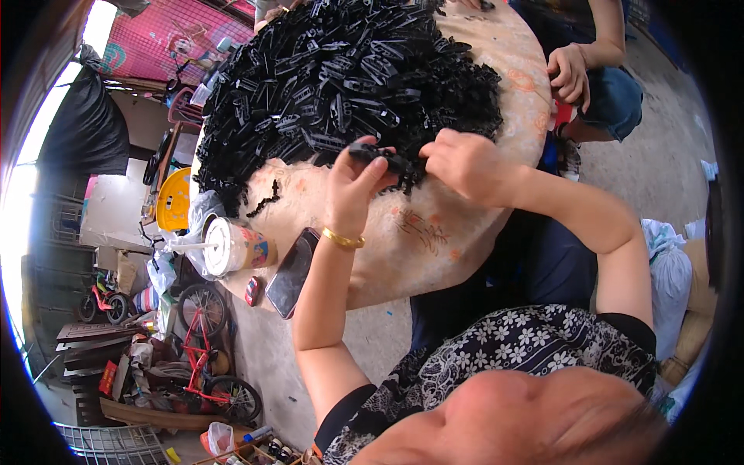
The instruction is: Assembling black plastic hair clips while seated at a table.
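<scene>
A heap of glossy black plastic pieces (310, 85), many long and slotted, covers the far part of a round table. My left hand (353, 186), a gold bangle at its wrist, grips a black plastic piece (385, 157) between thumb and fingers at the heap's near edge. Just right of it, my right hand (469, 167) is closed in a pinch; whatever its fingertips hold is too small to make out. Small black bits (484, 93) lie heaped on the right side, and a short jagged black strip (265, 200) lies apart on the left.
The patterned tablecloth (422, 256) shows along the near edge. A lidded drink cup (232, 246) with a straw, a phone (293, 273) and a small red item (253, 291) sit near left. Another person's hand (570, 74) rests beyond the right edge. A red bicycle (200, 356) stands left.
</scene>
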The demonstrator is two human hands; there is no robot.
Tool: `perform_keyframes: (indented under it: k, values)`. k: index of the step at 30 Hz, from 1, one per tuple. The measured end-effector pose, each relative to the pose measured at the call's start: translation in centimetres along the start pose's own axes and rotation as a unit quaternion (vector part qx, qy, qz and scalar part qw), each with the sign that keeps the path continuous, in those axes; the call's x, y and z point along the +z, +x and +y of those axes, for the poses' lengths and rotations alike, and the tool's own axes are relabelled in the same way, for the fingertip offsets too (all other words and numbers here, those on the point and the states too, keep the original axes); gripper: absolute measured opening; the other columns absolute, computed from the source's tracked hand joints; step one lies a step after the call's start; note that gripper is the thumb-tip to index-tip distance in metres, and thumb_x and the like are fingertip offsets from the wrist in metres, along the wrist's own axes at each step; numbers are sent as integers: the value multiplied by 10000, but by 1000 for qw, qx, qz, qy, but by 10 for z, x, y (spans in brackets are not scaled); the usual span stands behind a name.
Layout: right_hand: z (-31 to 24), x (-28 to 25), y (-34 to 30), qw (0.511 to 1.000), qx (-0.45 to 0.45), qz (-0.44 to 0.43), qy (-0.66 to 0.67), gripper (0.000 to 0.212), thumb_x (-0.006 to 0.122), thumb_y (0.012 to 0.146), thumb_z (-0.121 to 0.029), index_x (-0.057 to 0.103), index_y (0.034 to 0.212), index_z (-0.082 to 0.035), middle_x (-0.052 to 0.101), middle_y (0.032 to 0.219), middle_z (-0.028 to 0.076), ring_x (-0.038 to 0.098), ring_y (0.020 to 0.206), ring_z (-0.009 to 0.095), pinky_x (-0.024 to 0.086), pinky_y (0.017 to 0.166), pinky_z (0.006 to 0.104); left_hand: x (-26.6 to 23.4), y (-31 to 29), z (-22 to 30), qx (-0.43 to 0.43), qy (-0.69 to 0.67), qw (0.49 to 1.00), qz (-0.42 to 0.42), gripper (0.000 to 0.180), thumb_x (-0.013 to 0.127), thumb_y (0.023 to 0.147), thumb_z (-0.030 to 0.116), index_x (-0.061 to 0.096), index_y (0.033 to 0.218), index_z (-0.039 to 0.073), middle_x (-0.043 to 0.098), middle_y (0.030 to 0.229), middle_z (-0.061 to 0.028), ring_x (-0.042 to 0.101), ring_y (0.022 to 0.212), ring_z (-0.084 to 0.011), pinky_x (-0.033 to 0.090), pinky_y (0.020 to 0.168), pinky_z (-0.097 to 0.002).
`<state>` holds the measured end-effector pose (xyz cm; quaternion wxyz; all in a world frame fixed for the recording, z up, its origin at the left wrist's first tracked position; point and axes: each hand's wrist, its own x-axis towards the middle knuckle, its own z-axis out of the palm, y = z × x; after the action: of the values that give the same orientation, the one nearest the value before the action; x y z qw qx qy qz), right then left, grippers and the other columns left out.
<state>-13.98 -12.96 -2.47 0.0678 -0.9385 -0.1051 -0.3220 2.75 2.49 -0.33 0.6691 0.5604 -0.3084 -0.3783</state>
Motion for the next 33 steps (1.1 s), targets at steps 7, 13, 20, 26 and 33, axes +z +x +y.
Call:
perform_keyframes:
  k: [7, 13, 20, 26, 33]
  values:
    - [-6, -21, 9, 900, 247, 136, 333, 188, 731, 761, -95, 596, 867, -17, 632, 741, 118, 624, 639, 219, 491, 588, 286, 22, -12, -17, -65, -36, 994, -85, 326, 629, 844, -22, 516, 1148, 8, 617, 1036, -108, 637, 942, -212, 544, 862, -335]
    - [-9, -6, 5, 934, 139, 164, 285, 120, 692, 724, -15, 628, 826, -12, 633, 786, 108, 618, 702, 235, 497, 621, 305, 28, -14, -24, -73, -46, 993, -82, 319, 620, 852, -23, 514, 1153, -18, 622, 1049, -128, 643, 934, -220, 549, 860, -341]
    - [-17, -13, 4, 980, 58, 129, 140, 96, 649, 738, -19, 627, 831, -20, 629, 823, 111, 603, 761, 293, 496, 681, 350, 28, -16, -18, -78, 0, 996, -51, 371, 639, 848, 3, 494, 1188, -30, 638, 965, -139, 657, 855, -172, 558, 780, -271]
    - [-19, -14, 7, 936, 152, 164, 272, 88, 650, 741, 13, 628, 826, 3, 624, 807, 126, 614, 698, 291, 507, 617, 327, 29, -16, -24, -34, -52, 995, -82, 349, 584, 908, 85, 495, 1230, -17, 613, 1106, -105, 627, 973, -195, 536, 876, -345]
    - [-15, -16, 8, 928, 133, 196, 287, 148, 664, 712, 42, 641, 851, -2, 638, 839, 104, 619, 728, 279, 523, 642, 329, 25, -14, -17, -102, -140, 977, -123, 370, 484, 973, 257, 491, 1271, 38, 624, 1023, -71, 619, 790, -129, 523, 671, -235]
